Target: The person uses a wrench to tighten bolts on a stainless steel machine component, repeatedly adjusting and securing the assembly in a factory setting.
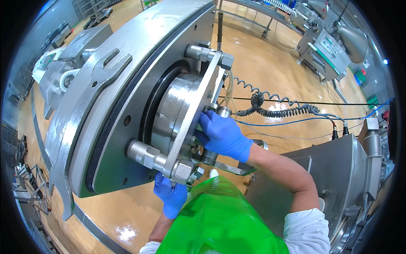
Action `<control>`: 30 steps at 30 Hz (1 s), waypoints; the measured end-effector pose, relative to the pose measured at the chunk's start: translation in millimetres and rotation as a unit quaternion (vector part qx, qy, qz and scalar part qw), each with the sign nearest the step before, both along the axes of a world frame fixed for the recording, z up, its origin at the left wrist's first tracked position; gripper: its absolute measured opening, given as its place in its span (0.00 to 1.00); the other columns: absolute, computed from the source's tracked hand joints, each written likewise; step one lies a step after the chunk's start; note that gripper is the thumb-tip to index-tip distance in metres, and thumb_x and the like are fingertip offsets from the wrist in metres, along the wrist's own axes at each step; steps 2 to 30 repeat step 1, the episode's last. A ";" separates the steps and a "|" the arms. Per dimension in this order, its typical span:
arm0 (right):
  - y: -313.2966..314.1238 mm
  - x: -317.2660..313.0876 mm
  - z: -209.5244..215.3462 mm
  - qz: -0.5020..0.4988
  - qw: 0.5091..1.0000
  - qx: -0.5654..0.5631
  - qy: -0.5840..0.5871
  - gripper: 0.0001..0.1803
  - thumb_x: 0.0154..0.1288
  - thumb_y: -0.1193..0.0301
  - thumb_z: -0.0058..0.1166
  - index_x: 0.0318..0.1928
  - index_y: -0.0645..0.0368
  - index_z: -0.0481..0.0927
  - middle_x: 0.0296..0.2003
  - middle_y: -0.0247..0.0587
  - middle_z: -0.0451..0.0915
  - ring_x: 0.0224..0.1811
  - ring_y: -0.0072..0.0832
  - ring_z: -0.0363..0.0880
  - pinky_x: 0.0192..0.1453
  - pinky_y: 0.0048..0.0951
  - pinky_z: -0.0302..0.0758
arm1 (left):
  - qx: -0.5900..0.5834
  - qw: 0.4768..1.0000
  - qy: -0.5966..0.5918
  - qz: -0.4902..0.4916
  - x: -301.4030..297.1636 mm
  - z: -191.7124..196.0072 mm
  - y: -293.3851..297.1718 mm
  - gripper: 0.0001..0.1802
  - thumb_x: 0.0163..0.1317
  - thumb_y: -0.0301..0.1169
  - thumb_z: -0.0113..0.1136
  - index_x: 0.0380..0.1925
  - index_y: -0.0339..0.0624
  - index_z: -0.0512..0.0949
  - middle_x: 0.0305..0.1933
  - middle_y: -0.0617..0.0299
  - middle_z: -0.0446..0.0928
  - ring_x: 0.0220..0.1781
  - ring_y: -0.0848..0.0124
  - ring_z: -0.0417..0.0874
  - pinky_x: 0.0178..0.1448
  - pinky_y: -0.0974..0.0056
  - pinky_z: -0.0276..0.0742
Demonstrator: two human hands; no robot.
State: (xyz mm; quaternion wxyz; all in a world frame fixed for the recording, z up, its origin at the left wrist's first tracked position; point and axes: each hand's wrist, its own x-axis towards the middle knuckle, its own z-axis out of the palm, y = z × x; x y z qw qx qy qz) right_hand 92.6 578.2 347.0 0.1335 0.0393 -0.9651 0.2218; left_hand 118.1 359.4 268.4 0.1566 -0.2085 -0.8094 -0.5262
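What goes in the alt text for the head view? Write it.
Two blue-gloved hands work at a large round steel machine door: the right hand on a fitting at its crossbar, the left hand below a bolt. A green apron fills the foreground.

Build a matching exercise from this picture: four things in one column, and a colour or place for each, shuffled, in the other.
Things:
1. right hand
2. left hand
3. apron
4. coiled cable

Colour or place:
A. bright green, at the lower edge of the view
B. grey, strung above the tan floor
C. below the lower hex nut of the steel bar
D. on the fitting at the middle of the bar

Pairs: 1-D, 2-C, 3-A, 4-B
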 end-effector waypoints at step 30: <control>-1.4 -1.3 -1.0 0.004 1.000 -0.002 -0.001 0.23 0.51 0.69 0.63 0.48 0.60 0.71 0.42 0.51 0.73 0.36 0.47 0.79 0.34 0.42 0.78 | -0.002 1.000 -0.001 0.004 0.5 -0.1 -1.5 0.18 0.54 0.28 0.65 0.47 0.43 0.80 0.40 0.56 0.80 0.37 0.62 0.81 0.38 0.63 0.75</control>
